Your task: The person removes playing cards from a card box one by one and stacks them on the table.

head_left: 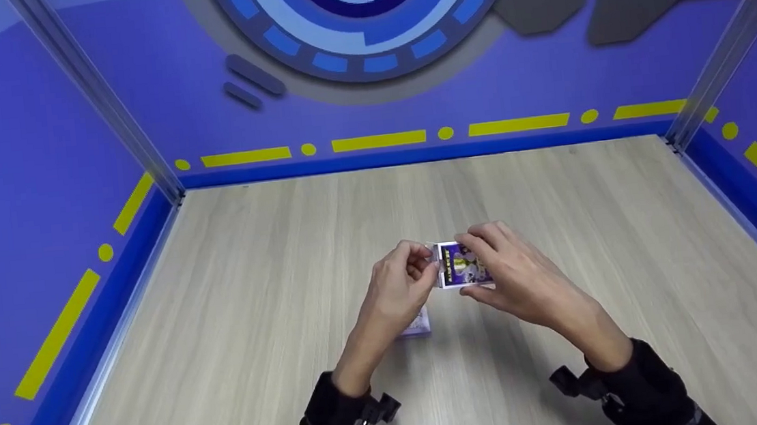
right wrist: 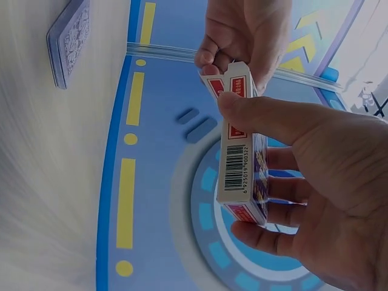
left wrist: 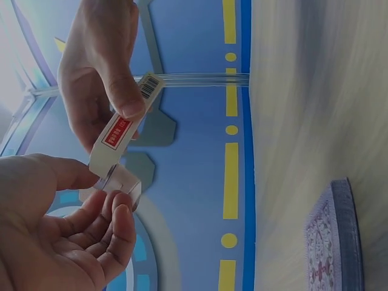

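Note:
A small playing-card box, purple and yellow on its front, is held up over the table between both hands. My right hand grips its right end, with the thumb along the narrow side that bears a barcode. At the other end, the left hand pinches the box's end with thumb and fingertips. There a lifted end flap shows in the right wrist view, and a clear piece in the left wrist view. A deck of playing cards with patterned backs lies below, partly covered by the left hand in the head view.
The wood-grain table is bounded at the back by a blue panel with yellow marks. Metal posts stand at the corners. Black straps with small cameras sit on both wrists.

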`<action>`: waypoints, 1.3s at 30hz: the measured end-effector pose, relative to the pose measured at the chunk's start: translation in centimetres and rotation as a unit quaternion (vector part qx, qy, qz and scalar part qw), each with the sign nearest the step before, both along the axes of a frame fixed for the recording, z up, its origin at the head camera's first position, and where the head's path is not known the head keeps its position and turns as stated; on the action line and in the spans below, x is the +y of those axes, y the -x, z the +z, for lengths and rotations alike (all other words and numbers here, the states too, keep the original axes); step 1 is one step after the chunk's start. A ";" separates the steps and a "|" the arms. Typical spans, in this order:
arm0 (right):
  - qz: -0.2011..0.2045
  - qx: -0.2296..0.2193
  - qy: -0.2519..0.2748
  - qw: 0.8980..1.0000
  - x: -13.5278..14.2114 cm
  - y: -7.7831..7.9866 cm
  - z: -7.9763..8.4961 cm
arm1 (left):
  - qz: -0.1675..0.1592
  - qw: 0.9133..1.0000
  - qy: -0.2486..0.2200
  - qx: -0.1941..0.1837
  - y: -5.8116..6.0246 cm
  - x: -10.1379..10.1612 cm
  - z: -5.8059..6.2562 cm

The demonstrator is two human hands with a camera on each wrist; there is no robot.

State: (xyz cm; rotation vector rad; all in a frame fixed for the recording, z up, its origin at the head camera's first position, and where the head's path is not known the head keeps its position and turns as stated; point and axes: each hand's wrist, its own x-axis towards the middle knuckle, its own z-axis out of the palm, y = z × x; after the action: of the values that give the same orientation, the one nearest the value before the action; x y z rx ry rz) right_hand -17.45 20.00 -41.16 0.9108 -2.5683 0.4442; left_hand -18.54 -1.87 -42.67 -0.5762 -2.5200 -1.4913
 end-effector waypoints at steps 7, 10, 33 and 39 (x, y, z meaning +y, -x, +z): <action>0.001 0.014 -0.003 1.000 -0.2 -0.2 0.1 | -0.005 0.999 -0.015 -0.029 -0.2 -0.4 0.3; 0.001 0.018 -0.003 1.000 -0.3 -0.3 0.1 | -0.004 0.999 -0.016 -0.037 -0.2 -0.4 0.4; 0.018 0.050 -0.012 0.999 -0.6 -0.1 -0.6 | 0.010 0.991 -0.037 -0.129 -0.2 -0.9 0.8; 0.021 0.052 -0.012 0.998 -0.6 0.1 -0.6 | 0.000 0.987 -0.059 -0.151 0.0 -1.1 0.9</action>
State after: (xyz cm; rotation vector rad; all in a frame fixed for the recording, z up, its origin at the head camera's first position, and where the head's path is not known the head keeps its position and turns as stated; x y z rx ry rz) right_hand -17.55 19.37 -41.72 0.9713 -2.4688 0.3689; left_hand -18.52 -2.98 -41.77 -0.3547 -2.6201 -1.8363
